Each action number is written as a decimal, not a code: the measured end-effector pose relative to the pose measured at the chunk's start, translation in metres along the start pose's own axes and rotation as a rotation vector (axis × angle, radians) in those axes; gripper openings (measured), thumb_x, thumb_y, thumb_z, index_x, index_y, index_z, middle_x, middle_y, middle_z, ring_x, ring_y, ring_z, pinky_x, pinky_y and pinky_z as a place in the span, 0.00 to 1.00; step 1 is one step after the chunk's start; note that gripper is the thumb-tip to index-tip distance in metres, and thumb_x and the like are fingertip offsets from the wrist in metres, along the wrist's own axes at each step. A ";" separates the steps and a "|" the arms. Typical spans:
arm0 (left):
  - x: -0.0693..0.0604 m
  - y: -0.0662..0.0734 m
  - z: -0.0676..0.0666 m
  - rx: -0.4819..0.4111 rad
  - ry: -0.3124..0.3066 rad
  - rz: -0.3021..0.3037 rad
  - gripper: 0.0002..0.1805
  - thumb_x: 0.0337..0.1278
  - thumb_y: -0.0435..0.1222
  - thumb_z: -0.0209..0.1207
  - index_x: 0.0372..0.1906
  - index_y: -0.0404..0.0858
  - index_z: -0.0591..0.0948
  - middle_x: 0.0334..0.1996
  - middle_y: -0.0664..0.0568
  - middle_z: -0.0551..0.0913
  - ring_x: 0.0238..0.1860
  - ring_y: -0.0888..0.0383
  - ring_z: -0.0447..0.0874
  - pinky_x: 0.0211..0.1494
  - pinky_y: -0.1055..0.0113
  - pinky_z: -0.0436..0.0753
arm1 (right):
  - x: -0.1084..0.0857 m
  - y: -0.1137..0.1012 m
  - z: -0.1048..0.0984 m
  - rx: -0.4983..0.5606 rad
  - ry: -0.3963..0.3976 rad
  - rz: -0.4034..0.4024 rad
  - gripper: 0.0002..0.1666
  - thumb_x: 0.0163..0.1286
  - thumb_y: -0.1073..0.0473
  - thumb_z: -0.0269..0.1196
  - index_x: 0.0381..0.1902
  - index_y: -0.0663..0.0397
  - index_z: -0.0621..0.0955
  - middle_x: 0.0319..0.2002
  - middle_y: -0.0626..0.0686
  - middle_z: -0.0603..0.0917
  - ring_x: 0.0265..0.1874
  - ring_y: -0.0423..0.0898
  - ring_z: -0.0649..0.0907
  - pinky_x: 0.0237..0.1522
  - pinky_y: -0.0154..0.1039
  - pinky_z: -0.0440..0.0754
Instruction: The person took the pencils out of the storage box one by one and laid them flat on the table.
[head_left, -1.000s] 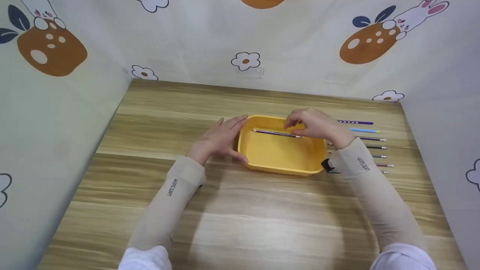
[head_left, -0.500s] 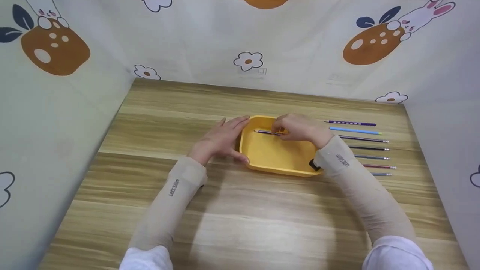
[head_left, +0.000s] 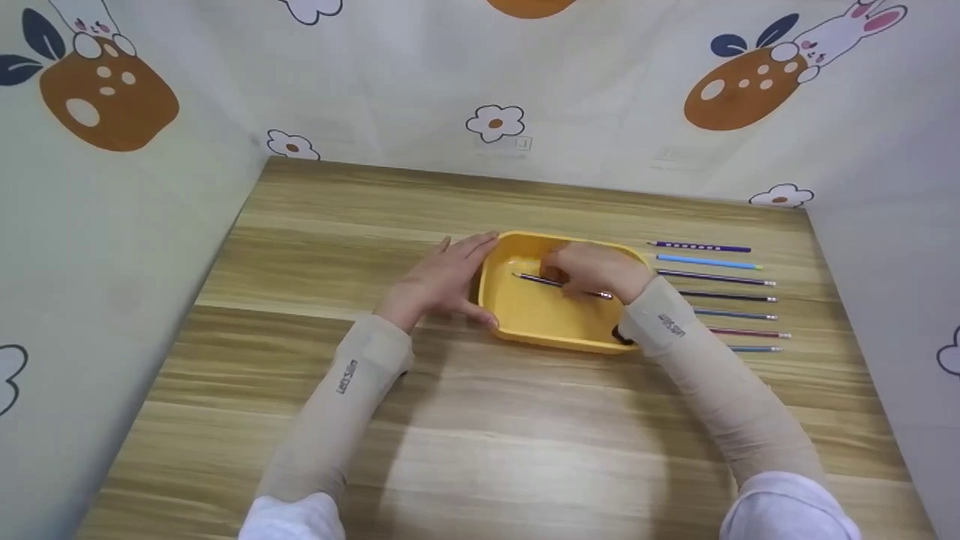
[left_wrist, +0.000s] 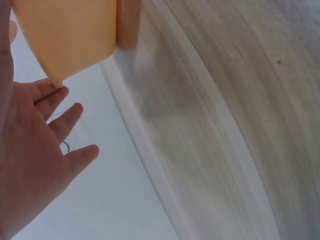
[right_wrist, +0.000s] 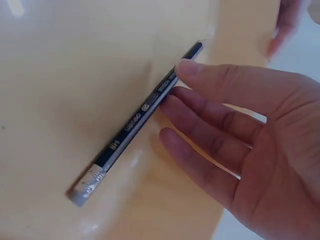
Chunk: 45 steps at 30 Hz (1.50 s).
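A yellow plastic tray (head_left: 559, 344) sits on the wooden table. My left hand (head_left: 441, 281) is spread along its left end, fingers straight at the far corner and thumb at the near one. In the left wrist view, the fingertips touch the rim of the tray (left_wrist: 80, 35). Inside the tray my right hand (head_left: 596, 268) pinches a dark pencil (head_left: 537, 280) between thumb and fingers. The right wrist view shows the pencil (right_wrist: 132, 125) tilted, its white eraser end free and the thumb on its shaft near the far end.
Right of the tray several pencils lie in a row, among them a purple one (head_left: 701, 247), a light blue one (head_left: 709, 262) and a red one (head_left: 750, 332). Patterned cloth walls (head_left: 405, 82) enclose the table (head_left: 480, 450) at the back and sides.
My right hand has moved left and down into the tray and taken hold of the pencil. The pencil has shifted slightly toward me and tilted. My left hand stays at the tray's end.
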<state>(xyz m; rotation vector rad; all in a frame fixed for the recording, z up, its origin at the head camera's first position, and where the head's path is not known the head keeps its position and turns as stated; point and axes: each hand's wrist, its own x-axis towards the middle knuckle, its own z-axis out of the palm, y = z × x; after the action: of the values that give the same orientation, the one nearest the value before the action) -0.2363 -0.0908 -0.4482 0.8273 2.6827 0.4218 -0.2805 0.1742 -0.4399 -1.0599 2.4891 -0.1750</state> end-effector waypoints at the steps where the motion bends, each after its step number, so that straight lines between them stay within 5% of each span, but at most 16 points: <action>1: 0.000 0.000 0.000 -0.002 0.000 0.001 0.75 0.29 0.75 0.66 0.81 0.45 0.44 0.82 0.54 0.44 0.82 0.54 0.43 0.84 0.46 0.43 | 0.001 0.001 0.002 0.013 -0.001 0.000 0.14 0.56 0.74 0.64 0.41 0.57 0.82 0.33 0.53 0.81 0.33 0.46 0.76 0.36 0.39 0.77; 7: 0.001 0.001 0.000 0.001 -0.007 -0.006 0.75 0.29 0.75 0.66 0.81 0.46 0.44 0.82 0.55 0.43 0.82 0.54 0.43 0.85 0.48 0.42 | 0.004 0.005 0.008 0.057 0.016 -0.015 0.11 0.56 0.74 0.64 0.34 0.55 0.80 0.27 0.50 0.78 0.29 0.44 0.75 0.31 0.35 0.72; 21: 0.001 0.000 -0.002 0.000 -0.012 -0.005 0.74 0.31 0.73 0.68 0.81 0.46 0.44 0.82 0.54 0.43 0.82 0.53 0.43 0.84 0.46 0.42 | -0.003 0.007 0.000 0.240 -0.011 -0.038 0.11 0.59 0.73 0.63 0.37 0.54 0.82 0.33 0.51 0.81 0.33 0.44 0.77 0.36 0.36 0.77; 33: 0.001 0.000 0.000 -0.008 -0.006 -0.008 0.74 0.32 0.72 0.69 0.81 0.46 0.44 0.82 0.54 0.44 0.82 0.53 0.43 0.84 0.46 0.41 | -0.013 0.002 -0.017 0.260 0.029 -0.097 0.09 0.64 0.72 0.64 0.41 0.57 0.82 0.36 0.55 0.85 0.38 0.48 0.81 0.44 0.43 0.83; 45: 0.001 -0.001 0.000 -0.006 -0.017 -0.010 0.74 0.31 0.74 0.67 0.81 0.46 0.44 0.82 0.55 0.44 0.82 0.54 0.42 0.84 0.46 0.40 | -0.031 0.001 -0.034 0.275 0.066 -0.046 0.10 0.68 0.70 0.63 0.44 0.53 0.83 0.38 0.53 0.84 0.39 0.47 0.80 0.50 0.48 0.85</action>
<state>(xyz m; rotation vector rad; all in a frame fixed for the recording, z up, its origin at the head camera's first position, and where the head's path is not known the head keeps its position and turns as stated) -0.2379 -0.0908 -0.4485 0.8121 2.6671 0.4185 -0.2765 0.1952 -0.3993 -1.0081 2.4105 -0.5574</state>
